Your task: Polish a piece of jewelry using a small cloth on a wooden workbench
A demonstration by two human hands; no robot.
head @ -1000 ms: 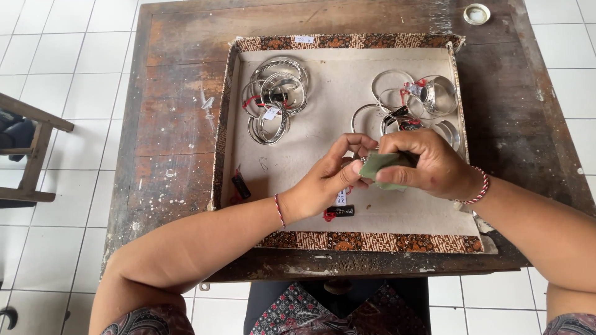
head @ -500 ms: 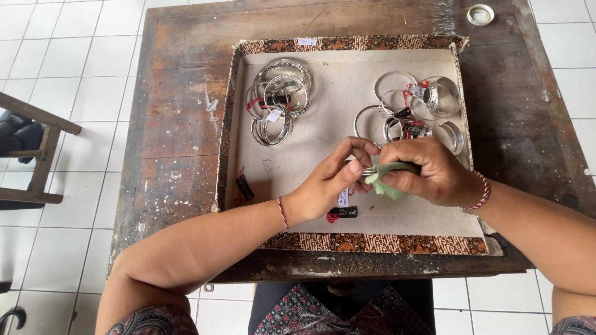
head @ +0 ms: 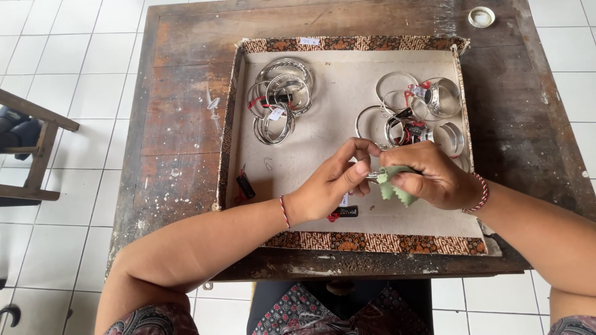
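Over the lower middle of a shallow patterned-rim tray (head: 372, 242), my left hand (head: 332, 186) pinches a small silver ring or bangle piece (head: 371, 176) between thumb and fingers. My right hand (head: 434, 177) presses a small green cloth (head: 392, 185) against that silver piece; most of the piece is hidden by fingers and cloth. A pile of silver bangles (head: 280, 99) lies at the tray's upper left. Another group of silver bangles (head: 422, 111) with red tags lies at the upper right, just beyond my right hand.
The tray rests on a worn wooden table (head: 180, 124). A small black tag (head: 245, 185) lies at the tray's left side and another black tag (head: 346, 212) lies under my left hand. A round white lid (head: 482, 16) sits at the table's far right corner. A wooden chair (head: 31, 149) stands left.
The green cloth has shifted in my right hand and now hangs more below the fingers. Both hands stay together over the same spot of the tray.
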